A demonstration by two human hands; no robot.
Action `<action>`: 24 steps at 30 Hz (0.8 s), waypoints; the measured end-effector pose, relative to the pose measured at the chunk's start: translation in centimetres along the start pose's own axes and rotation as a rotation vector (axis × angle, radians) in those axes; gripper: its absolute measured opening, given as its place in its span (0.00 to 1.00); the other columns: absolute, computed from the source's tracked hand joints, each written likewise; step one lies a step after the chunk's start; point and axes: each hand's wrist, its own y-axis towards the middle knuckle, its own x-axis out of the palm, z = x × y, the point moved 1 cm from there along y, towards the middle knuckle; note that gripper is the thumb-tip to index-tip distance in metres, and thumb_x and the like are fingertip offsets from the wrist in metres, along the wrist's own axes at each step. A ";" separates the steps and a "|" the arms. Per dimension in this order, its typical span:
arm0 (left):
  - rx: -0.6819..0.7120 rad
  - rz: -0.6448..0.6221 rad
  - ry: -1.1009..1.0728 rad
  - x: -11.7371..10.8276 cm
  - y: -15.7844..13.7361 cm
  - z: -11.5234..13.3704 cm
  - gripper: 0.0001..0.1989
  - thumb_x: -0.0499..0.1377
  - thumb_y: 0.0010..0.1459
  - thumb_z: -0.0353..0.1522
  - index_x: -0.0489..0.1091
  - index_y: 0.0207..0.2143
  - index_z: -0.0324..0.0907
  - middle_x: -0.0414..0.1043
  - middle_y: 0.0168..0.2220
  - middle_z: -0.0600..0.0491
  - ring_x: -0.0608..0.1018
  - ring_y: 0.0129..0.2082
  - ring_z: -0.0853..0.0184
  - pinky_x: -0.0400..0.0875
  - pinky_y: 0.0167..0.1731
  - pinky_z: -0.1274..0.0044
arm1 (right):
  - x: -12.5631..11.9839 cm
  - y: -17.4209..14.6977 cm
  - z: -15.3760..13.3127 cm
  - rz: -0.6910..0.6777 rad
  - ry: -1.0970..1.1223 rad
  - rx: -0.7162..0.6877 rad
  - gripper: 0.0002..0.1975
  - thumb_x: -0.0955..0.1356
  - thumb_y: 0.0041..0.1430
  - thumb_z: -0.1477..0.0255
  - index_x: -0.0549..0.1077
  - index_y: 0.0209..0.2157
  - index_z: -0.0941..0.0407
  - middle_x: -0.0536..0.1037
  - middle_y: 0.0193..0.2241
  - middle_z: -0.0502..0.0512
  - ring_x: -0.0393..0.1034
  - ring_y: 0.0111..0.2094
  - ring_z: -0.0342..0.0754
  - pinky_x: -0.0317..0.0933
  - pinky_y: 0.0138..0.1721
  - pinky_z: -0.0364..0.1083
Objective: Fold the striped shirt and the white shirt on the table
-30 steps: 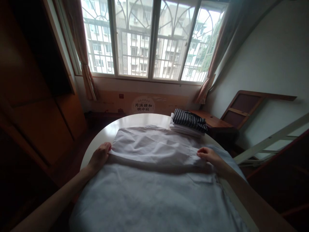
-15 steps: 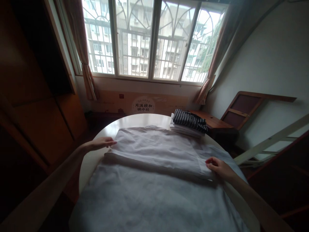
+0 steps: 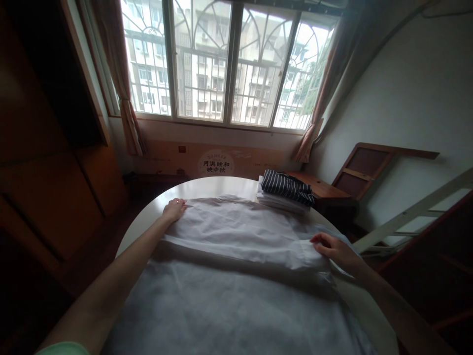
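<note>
A white shirt [image 3: 236,229] lies spread over the round table, with a sleeve laid sideways across its upper part. At the far left corner of the cloth, my left hand [image 3: 174,210] has its fingers closed on the edge. My right hand [image 3: 330,248] pinches the sleeve's cuff end between thumb and fingers on the right side. The lower body of the shirt [image 3: 236,305] stretches toward me and runs out of the bottom of the view.
Folded clothes, a black striped one [image 3: 286,186] over white ones [image 3: 283,202], sit at the table's back right. The white round table [image 3: 201,185] shows its rim there. Beyond are a wooden chair [image 3: 360,170], a ladder-like frame [image 3: 410,212] and a window.
My left hand has moved away from me along the left edge to the far corner of the shirt. My right hand still holds the cuff end, now slightly higher in view.
</note>
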 end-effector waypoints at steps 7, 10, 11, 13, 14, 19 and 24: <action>-0.067 0.101 -0.010 0.7 -0.6 -0.3 0.10 0.48 0.58 0.31 0.68 0.36 0.40 0.69 0.42 0.44 0.72 0.42 0.61 0.66 0.40 0.73 | -0.6 1.0 -1.6 0.038 -0.057 0.010 0.07 0.63 0.39 0.68 0.71 0.22 0.54 0.73 0.21 0.50 0.67 0.27 0.48 0.57 0.30 0.44; -0.115 0.161 -0.028 0.6 -0.8 -0.7 0.13 0.45 0.59 0.32 0.67 0.38 0.39 0.69 0.42 0.43 0.73 0.40 0.61 0.67 0.36 0.74 | -0.8 1.3 -1.2 0.161 0.027 -0.022 0.08 0.63 0.40 0.67 0.71 0.24 0.54 0.73 0.22 0.50 0.66 0.27 0.48 0.57 0.29 0.44; -0.147 0.190 -0.039 0.5 -0.9 -0.8 0.14 0.44 0.60 0.32 0.67 0.39 0.39 0.69 0.42 0.42 0.73 0.40 0.60 0.67 0.34 0.73 | -0.7 1.5 -1.0 0.218 0.079 -0.047 0.09 0.63 0.42 0.66 0.71 0.25 0.54 0.74 0.23 0.51 0.67 0.27 0.48 0.57 0.29 0.44; -0.213 0.247 -0.067 0.4 -1.1 -1.1 0.15 0.43 0.60 0.33 0.66 0.41 0.39 0.69 0.42 0.41 0.73 0.39 0.59 0.67 0.32 0.72 | -0.1 2.0 -0.4 0.309 0.143 -0.084 0.09 0.62 0.44 0.66 0.70 0.28 0.54 0.74 0.26 0.52 0.67 0.29 0.48 0.58 0.30 0.44; -0.236 0.262 -0.078 0.4 -1.2 -1.1 0.15 0.44 0.60 0.34 0.67 0.40 0.39 0.70 0.41 0.41 0.73 0.39 0.58 0.67 0.32 0.72 | 0.4 2.4 -0.1 0.331 0.134 -0.075 0.09 0.62 0.44 0.67 0.70 0.28 0.54 0.75 0.26 0.52 0.67 0.29 0.48 0.58 0.31 0.44; -0.218 0.235 -0.055 0.6 -1.2 -1.1 0.13 0.47 0.58 0.32 0.67 0.41 0.40 0.71 0.40 0.42 0.72 0.42 0.56 0.67 0.36 0.70 | 3.8 3.7 2.3 0.274 -0.043 0.108 0.05 0.65 0.42 0.69 0.70 0.25 0.54 0.74 0.23 0.51 0.68 0.28 0.49 0.58 0.29 0.45; -0.076 0.362 0.025 0.7 -1.3 -0.6 0.15 0.48 0.56 0.29 0.66 0.44 0.37 0.68 0.44 0.42 0.70 0.45 0.59 0.66 0.42 0.72 | 5.4 4.0 4.2 0.323 -0.081 0.148 0.09 0.65 0.43 0.68 0.69 0.30 0.54 0.73 0.24 0.52 0.68 0.27 0.48 0.58 0.29 0.44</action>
